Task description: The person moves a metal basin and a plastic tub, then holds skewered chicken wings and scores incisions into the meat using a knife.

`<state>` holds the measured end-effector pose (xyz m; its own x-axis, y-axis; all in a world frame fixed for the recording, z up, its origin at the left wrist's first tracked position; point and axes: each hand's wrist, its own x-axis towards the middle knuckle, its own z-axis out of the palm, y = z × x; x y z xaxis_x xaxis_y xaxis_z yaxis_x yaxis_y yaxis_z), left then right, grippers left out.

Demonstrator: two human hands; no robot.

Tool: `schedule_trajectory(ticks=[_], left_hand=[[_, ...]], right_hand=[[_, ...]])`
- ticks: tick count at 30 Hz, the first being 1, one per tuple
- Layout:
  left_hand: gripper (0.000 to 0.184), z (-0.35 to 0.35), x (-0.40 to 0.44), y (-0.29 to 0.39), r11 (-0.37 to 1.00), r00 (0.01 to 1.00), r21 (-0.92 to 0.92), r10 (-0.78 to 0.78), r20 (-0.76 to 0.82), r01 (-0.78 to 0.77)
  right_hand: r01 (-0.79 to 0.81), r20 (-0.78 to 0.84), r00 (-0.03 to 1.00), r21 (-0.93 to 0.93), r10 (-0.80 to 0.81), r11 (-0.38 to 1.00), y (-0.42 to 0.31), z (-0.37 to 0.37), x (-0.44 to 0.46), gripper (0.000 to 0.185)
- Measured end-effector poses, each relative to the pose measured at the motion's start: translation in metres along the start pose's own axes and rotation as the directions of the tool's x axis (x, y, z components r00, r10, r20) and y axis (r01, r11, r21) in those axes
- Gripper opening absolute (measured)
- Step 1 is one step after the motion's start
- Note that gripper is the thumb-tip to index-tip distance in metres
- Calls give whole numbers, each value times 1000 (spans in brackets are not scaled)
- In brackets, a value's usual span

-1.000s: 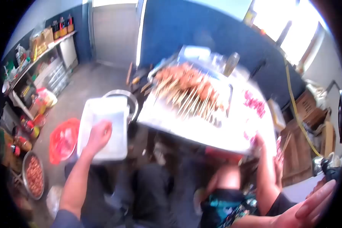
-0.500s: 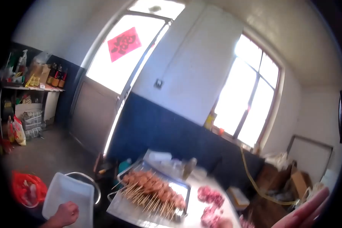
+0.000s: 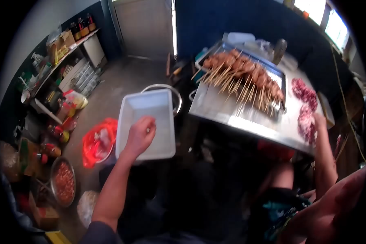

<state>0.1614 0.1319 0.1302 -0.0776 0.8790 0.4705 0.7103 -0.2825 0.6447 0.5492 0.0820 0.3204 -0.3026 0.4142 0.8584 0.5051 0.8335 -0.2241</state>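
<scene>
Nearest, right hand (image 3: 325,207) was a big blur at lower right; couldn't tell its grip. Left hand (image 3: 142,132) hung over the white tub (image 3: 164,142), fingers curled in (couldn't tell if anything was inside). Tub sat front of centre, red bag (image 3: 88,147) just left of it. Further right, another person's arm (image 3: 326,160) reached raw meat (image 3: 304,91) on the table (image 3: 289,122). Behind, meat skewers (image 3: 244,73) lay on a metal tray (image 3: 281,76); door (image 3: 144,30) farthest.
</scene>
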Motion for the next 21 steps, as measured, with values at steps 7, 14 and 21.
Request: schedule_trajectory(ticks=[7,14,21], left_hand=[[11,1,-5,-7,998,998,-28,50,23,-49],[8,-5,-2,1,1000,1000,15,8,20,-8],[8,-6,-2,12,999,999,-15,-32,33,33]], right_hand=[[77,-44,996,26,-75,997,-12,8,2,27],[-175,-226,955,91,191,980,9,41,-39,23],[-791,148,603,-20,784,612,139,144,-213,14]])
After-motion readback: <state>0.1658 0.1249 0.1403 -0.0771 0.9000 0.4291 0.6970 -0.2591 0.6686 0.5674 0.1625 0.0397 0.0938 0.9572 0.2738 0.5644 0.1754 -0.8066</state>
